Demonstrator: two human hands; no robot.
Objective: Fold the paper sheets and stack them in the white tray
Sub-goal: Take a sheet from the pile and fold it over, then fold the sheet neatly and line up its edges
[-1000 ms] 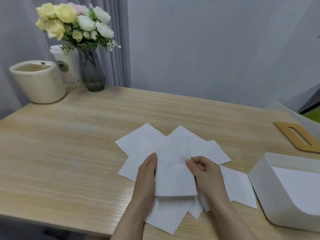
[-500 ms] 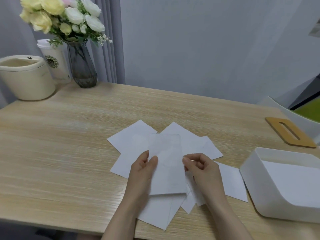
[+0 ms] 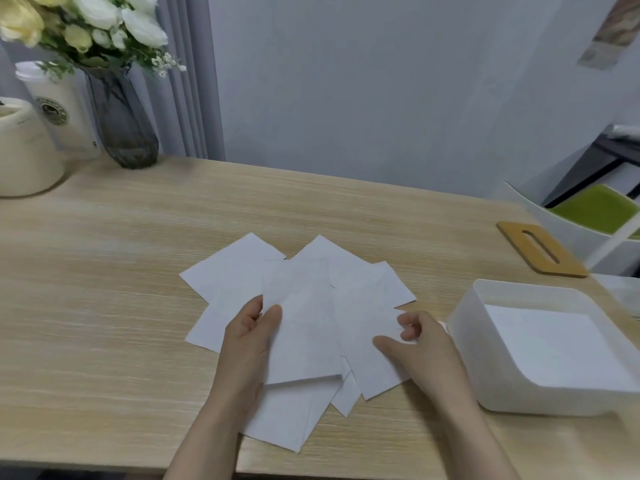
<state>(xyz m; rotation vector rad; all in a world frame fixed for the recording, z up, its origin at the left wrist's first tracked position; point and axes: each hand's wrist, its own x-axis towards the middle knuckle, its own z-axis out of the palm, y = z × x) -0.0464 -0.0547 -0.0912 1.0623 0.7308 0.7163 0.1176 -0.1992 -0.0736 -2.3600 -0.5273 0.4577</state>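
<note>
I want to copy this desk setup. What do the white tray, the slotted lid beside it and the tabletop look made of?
White tray: probably matte plastic, with smooth moulded walls and rounded corners.
Slotted lid: looks like bamboo or light wood, tan with a darker edge.
Tabletop: pale wood grain, possibly laminate; the look leaves it open.

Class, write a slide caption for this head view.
Left hand holds a folded sheet above loose sheets, white tray alongside.
</note>
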